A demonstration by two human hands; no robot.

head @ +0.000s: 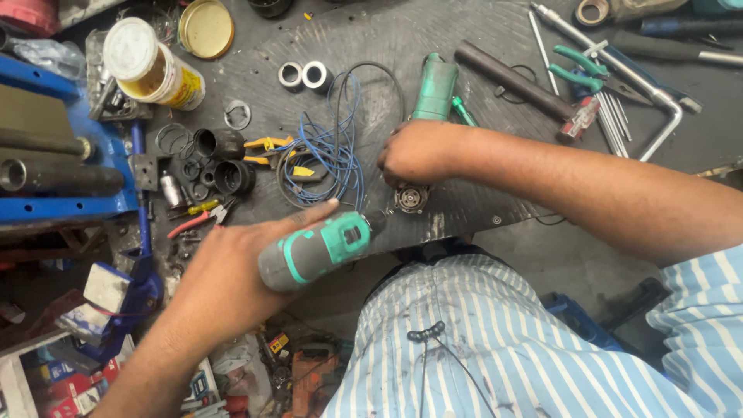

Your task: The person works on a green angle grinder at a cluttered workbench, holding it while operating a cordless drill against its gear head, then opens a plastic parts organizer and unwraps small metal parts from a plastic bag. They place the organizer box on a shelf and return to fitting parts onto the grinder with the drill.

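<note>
Left hand (232, 271): lower centre-left of the frame, fingers wrapped around the grey and teal plastic cordless drill (319, 248), its nose pointing right.
Right hand (418, 151): centre of the frame, fingers curled down on a small round metal motor part (411, 197) lying on the dark, scratched tabletop (464, 31).
Green power tool body (435, 89): just above the right hand.
Blue and black wires (333, 151): loose tangle left of the right hand.
Metal rings (303, 76): two short cylinders, upper centre.
</note>
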